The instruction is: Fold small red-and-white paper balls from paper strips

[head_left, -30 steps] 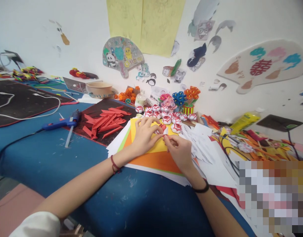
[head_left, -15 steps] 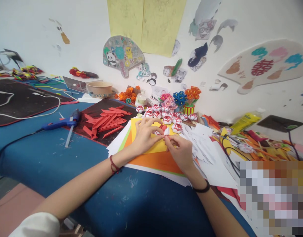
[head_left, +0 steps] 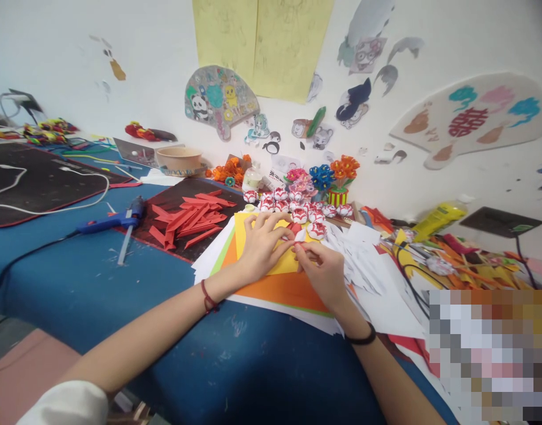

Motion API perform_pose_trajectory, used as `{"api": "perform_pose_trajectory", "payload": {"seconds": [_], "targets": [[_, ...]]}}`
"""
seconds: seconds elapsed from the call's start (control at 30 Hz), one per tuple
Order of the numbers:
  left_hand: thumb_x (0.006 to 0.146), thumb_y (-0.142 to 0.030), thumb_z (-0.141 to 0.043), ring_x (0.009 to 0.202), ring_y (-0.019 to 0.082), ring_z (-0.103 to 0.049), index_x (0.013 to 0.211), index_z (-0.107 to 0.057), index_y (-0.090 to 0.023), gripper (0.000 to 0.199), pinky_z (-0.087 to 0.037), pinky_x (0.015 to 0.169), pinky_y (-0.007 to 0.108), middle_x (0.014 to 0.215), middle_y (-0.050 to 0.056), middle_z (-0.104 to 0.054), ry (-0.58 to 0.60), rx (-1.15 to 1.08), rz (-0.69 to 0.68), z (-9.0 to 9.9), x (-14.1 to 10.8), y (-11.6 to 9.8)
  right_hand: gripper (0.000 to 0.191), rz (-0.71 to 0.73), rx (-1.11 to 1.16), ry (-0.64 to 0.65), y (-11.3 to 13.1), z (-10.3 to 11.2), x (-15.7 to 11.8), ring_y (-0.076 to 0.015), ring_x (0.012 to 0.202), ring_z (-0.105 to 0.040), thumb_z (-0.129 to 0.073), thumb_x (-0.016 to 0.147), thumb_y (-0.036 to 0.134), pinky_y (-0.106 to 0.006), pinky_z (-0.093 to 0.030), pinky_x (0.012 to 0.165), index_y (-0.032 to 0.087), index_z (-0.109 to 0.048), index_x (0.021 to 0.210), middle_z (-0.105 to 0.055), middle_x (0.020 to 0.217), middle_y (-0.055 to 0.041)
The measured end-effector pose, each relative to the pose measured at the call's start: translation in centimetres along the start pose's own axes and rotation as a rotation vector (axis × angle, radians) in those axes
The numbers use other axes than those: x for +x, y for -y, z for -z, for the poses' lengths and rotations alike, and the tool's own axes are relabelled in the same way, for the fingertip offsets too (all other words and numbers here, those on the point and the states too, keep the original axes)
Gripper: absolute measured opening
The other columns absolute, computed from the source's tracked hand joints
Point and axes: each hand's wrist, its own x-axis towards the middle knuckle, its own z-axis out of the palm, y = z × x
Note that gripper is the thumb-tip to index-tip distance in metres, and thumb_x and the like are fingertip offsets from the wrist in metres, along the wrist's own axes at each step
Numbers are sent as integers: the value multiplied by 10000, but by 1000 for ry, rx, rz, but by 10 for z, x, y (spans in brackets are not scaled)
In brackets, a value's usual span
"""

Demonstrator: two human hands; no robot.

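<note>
Both hands meet over a yellow sheet [head_left: 245, 236] that lies on orange, green and white paper. My left hand [head_left: 266, 245] is closed, its thumb and index finger pressed together around a small red-and-white paper piece [head_left: 299, 235], mostly hidden by the fingers. My right hand [head_left: 321, 265] pinches the same piece from the right, thumb and index finger together. Just beyond the fingers sit several red-and-white paper balls [head_left: 317, 230]. To the left, folded red paper strips [head_left: 191, 218] lie in a pile on a dark mat [head_left: 164, 198].
A blue glue gun [head_left: 107, 222] with a cord lies left of the strips. Farther back stand a round bowl [head_left: 178, 160], orange flowers [head_left: 345, 171] and a small bottle [head_left: 253, 178]. Right of my hands are white papers [head_left: 386, 301], a yellow bottle [head_left: 439, 218] and coloured scraps [head_left: 487, 268].
My left hand and wrist have shifted slightly to the right, toward my right hand. The right hand stays nearly where it was.
</note>
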Motion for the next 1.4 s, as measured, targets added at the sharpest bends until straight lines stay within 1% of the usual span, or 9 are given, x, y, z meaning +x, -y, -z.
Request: {"api": "perform_pose_trajectory", "payload": {"seconds": [0.2, 0.37, 0.47, 0.53, 0.7, 0.83, 0.93, 1.2, 1.4], "targets": [[903, -345, -622, 1167, 224, -463, 856, -695, -272, 113, -292, 950, 413, 1281, -10, -577, -26, -138, 144, -1, 0, -9, 238, -81, 156, 2, -1, 0, -2, -125, 461, -592, -601, 884, 377, -249, -495, 511, 183, -680, 770, -615, 565, 14], [864, -337, -672, 1186, 232, -465, 860, -716, -267, 82, -329, 972, 408, 1259, 7, -582, 41, -289, 221, 1, 5, -5, 247, -124, 214, -4, 0, -1, -2, -126, 467, -598, -613, 874, 392, -246, -508, 502, 179, -686, 774, -635, 592, 1], [859, -349, -680, 1161, 226, -474, 842, -719, -272, 87, -321, 971, 407, 1235, -8, -611, 66, -283, 174, 4, 7, 0, 241, -120, 205, -6, 1, -1, -2, -125, 474, -600, -609, 878, 382, -247, -515, 507, 175, -690, 787, -636, 610, -3], [868, -372, -667, 1148, 221, -470, 834, -717, -277, 113, -298, 968, 412, 1225, -19, -624, 39, -222, 114, 5, 7, 2, 237, -108, 195, -10, 2, -1, -2, -125, 484, -604, -607, 880, 376, -249, -522, 515, 173, -691, 790, -641, 629, -5], [916, -344, -609, 1103, 221, -476, 865, -713, -268, 139, -260, 942, 425, 1188, -1, -659, -120, -46, -62, 0, 1, 2, 234, -114, 214, -11, 2, -1, -2, -124, 503, -607, -610, 880, 373, -255, -540, 546, 171, -691, 794, -651, 645, -9], [939, -283, -576, 1057, 218, -495, 876, -700, -260, 140, -253, 933, 430, 1135, -4, -690, -237, 77, -114, -6, -4, 0, 238, -146, 264, -1, 3, -1, -2, -123, 492, -598, -619, 875, 378, -254, -534, 531, 166, -691, 795, -649, 635, -10], [940, -241, -569, 1023, 212, -514, 901, -682, -248, 120, -264, 920, 422, 1137, -3, -694, -281, 168, -146, -10, -8, -2, 245, -154, 272, -7, 5, -2, -2, -121, 484, -592, -619, 875, 380, -249, -526, 524, 166, -683, 775, -639, 611, -4], [970, -235, -507, 999, 206, -539, 889, -626, -192, 151, -294, 888, 401, 1163, 46, -665, -225, 299, -120, -12, -6, -7, 230, -96, 202, 2, 4, -1, -2, -123, 487, -606, -605, 889, 357, -253, -517, 541, 176, -685, 772, -635, 587, 7], [948, -168, -492, 1093, 233, -510, 885, -596, -191, 124, -269, 885, 427, 1205, 60, -628, -74, 263, -88, -1, -1, -5, 221, -3, 97, 22, 4, -1, -2, -139, 520, -622, -583, 901, 334, -274, -521, 594, 181, -678, 774, -627, 565, 11]]}}
